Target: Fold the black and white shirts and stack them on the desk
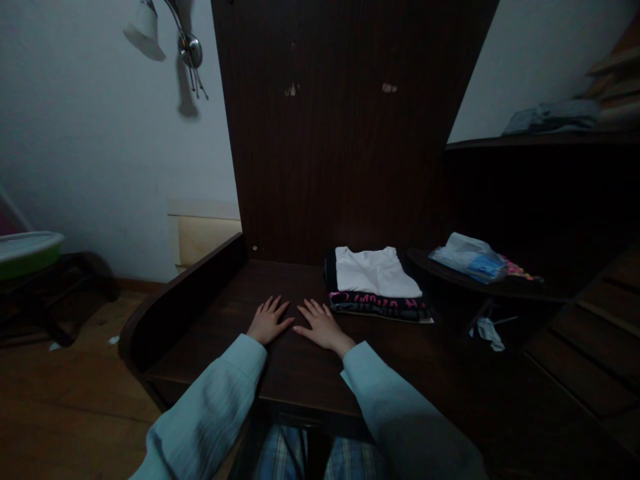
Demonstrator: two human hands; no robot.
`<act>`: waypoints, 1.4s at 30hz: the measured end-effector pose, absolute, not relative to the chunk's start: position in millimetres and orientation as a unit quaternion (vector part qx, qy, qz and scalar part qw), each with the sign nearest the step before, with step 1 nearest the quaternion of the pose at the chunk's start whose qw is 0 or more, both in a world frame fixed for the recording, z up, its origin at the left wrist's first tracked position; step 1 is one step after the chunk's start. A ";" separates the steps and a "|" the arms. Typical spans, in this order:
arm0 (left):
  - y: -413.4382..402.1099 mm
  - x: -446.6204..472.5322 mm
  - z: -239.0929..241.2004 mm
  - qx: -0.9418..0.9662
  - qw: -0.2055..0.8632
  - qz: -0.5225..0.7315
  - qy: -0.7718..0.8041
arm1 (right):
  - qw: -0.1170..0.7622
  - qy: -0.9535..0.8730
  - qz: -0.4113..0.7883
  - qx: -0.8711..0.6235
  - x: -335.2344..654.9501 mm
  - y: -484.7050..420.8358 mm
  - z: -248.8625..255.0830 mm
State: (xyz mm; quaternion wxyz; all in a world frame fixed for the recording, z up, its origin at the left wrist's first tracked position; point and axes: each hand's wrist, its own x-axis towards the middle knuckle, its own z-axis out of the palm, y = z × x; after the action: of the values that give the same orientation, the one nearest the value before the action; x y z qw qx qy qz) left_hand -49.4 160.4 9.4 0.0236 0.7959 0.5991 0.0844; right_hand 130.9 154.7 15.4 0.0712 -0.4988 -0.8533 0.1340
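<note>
My left hand (269, 321) lies flat on the dark wooden desk (210, 333), fingers spread and nothing held. Beside it, my right hand (323, 325) also rests palm down on the desktop with its fingers apart. Just beyond the right hand sits a stack of folded clothes. A white folded garment (377, 272) is on top, and below it is a black garment with pink lettering (377, 303). The right fingertips are close to the stack's left side, but apart from it.
On a small rounded shelf (425, 260) at right lies a clear and blue plastic packet (473, 259). Folded cloth (553, 117) lies on a higher shelf. A raised side panel (185, 293) edges the desk at left. A green basin (30, 257) stands on a dark stool (50, 293).
</note>
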 end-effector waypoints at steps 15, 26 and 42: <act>159.5 -48.6 11.3 0.795 0.016 0.078 0.602 | 0.077 -0.853 0.129 -0.499 131.0 154.1 15.1; 159.1 -48.9 11.6 0.795 0.017 0.083 0.600 | 0.075 -0.852 0.134 -0.500 131.0 154.0 16.4; 158.4 -48.6 12.8 0.793 0.023 0.078 0.604 | 0.080 -0.852 0.133 -0.501 130.6 152.9 16.6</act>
State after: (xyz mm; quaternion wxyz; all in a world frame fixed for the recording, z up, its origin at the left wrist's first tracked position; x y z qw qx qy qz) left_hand -48.6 158.4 12.8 0.0225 0.7927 0.6041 0.0784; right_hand 130.6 152.9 16.6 0.0802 -0.5009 -0.8515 0.1328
